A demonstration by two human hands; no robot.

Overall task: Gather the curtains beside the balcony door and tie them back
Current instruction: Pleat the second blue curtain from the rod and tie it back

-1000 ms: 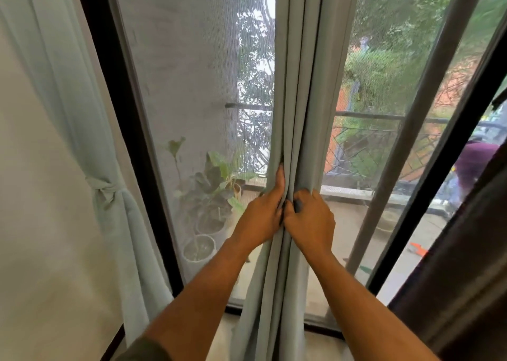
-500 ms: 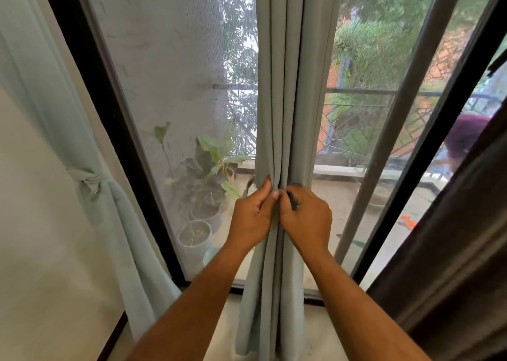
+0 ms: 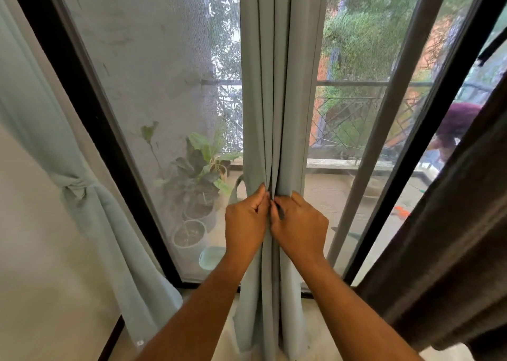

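Two hands are now closed tighter on the middle curtain (image 3: 271,113) than a second ago, its pleats drawn into a narrower bundle; gathering is judged nearly done, tying not begun. Left hand (image 3: 245,223) and right hand (image 3: 300,229) are clamped together on it. Far left, another curtain (image 3: 82,196) hangs tied.

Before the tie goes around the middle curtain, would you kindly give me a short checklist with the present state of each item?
1. Left hand pinching the middle curtain: ok.
2. Right hand pinching it too: ok.
3. Folds gathered into one narrow bundle: ok.
4. Tie-back strap located: cannot tell; a loop shows behind the left hand.
5. Left curtain already knotted: ok.
6. Dark curtain tied: not ok.
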